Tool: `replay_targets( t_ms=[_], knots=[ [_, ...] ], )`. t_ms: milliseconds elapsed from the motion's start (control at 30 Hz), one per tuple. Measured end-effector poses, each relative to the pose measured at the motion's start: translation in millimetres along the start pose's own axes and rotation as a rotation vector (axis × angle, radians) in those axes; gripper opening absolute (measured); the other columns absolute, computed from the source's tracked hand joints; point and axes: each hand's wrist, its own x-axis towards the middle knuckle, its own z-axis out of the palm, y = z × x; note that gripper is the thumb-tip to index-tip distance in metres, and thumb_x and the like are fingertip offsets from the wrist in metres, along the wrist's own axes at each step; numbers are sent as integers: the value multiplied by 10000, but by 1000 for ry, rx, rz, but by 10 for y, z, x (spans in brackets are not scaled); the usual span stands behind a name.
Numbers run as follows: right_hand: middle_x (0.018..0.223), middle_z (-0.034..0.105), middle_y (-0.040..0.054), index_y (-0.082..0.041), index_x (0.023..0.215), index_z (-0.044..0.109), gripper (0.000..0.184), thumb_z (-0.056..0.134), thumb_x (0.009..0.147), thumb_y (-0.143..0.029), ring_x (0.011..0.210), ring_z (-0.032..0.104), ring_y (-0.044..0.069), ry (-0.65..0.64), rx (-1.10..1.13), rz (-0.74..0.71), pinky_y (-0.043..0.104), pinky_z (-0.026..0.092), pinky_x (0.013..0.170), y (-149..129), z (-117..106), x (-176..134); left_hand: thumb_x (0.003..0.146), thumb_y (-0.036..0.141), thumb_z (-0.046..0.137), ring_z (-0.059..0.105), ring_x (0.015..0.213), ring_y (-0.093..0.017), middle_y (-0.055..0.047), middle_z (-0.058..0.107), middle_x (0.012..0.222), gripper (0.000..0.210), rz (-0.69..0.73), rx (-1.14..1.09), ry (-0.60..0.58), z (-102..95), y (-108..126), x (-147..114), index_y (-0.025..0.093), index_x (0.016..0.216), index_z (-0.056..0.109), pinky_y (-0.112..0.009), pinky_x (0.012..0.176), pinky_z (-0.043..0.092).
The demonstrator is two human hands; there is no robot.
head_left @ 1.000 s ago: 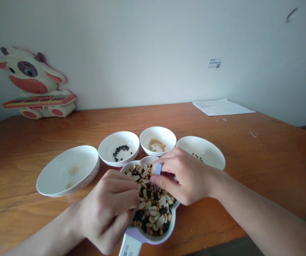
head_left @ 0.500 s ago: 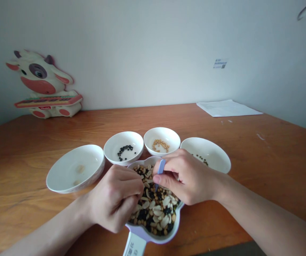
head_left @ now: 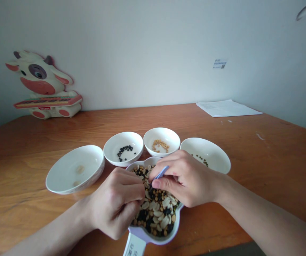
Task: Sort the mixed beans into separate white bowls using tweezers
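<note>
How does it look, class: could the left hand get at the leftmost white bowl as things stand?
Probably yes: nothing visible stands between the left hand and the leftmost white bowl, just a strip of table.

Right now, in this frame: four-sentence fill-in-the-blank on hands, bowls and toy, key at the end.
1. The hand with the slim bluish tool in its grip is the person's ____ one.
2. The white bowls on the table number ____.
3. The bowl second from the left holds beans coloured ____.
4. The toy by the wall is shaped like a ____.

Missing words: right; four; black; cow.
</note>
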Motion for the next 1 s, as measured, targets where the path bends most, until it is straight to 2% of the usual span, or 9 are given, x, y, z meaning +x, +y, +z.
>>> replay_targets(
  t_ms=[100, 200, 300, 400, 533, 700, 767, 867, 1000],
  knots=[
    [668, 649, 28, -142, 714, 638, 173, 578, 875, -153, 619, 578, 134, -47, -73, 35, 244, 420, 612, 9, 18, -5, 767, 49, 330, 336, 456, -139, 7, 435, 500, 200, 10, -21, -4, 7, 7, 7, 198, 634, 335, -305, 475, 229],
    [620, 630, 29, -129, 693, 644, 192, 552, 863, -133, 566, 543, 132, 8, -125, 72, 251, 403, 574, 8, 16, -12, 765, 46, 327, 339, 450, -138, 7, 434, 497, 201, 19, -30, 3, 11, 4, 10, 198, 633, 331, -301, 474, 229],
    [676, 665, 41, -118, 761, 676, 177, 550, 883, -143, 593, 568, 128, 41, -37, 28, 246, 423, 600, -10, 4, -9, 764, 46, 329, 344, 448, -136, 9, 431, 499, 199, 21, -36, 7, 14, -6, 5, 198, 636, 329, -300, 475, 225],
    [719, 677, 36, -121, 817, 693, 119, 604, 883, -165, 632, 585, 120, -19, 28, -7, 231, 428, 615, -24, 17, 6, 775, 54, 340, 356, 455, -138, 4, 438, 500, 206, 14, -36, 9, 14, -14, -3, 199, 629, 326, -305, 480, 228],
    [670, 641, 8, -151, 748, 675, 139, 632, 878, -176, 630, 570, 118, -130, -12, 14, 228, 399, 588, -18, 64, 14, 787, 58, 338, 370, 458, -141, -6, 460, 506, 210, 3, -40, -6, 6, -13, -7, 198, 630, 344, -303, 482, 255],
    [708, 662, 10, -161, 748, 648, 129, 620, 872, -180, 659, 591, 129, -147, -34, 60, 235, 404, 602, -27, 78, 1, 790, 64, 334, 370, 461, -141, -2, 456, 502, 203, -1, -40, -10, 3, -3, -1, 199, 639, 330, -301, 486, 254],
    [658, 630, 9, -156, 696, 608, 146, 611, 842, -167, 607, 555, 129, -130, -44, 56, 242, 380, 561, -42, 64, -3, 780, 58, 330, 363, 461, -141, 0, 451, 501, 197, 1, -40, -5, 4, -2, 3, 199, 642, 326, -300, 488, 250],
    [574, 559, 4, -159, 651, 558, 162, 560, 813, -155, 540, 484, 129, -37, -11, -2, 257, 355, 528, -53, 28, -3, 766, 52, 328, 348, 453, -138, 3, 440, 497, 191, 8, -39, 4, 6, -4, 5, 199, 645, 329, -300, 484, 234],
    [594, 569, 10, -157, 690, 562, 159, 506, 838, -134, 532, 485, 117, 102, 72, -74, 244, 369, 526, -42, -20, 4, 763, 50, 324, 343, 454, -141, 9, 426, 494, 194, 20, -36, 5, 5, -5, 4, 201, 641, 325, -298, 483, 232]
  ],
)
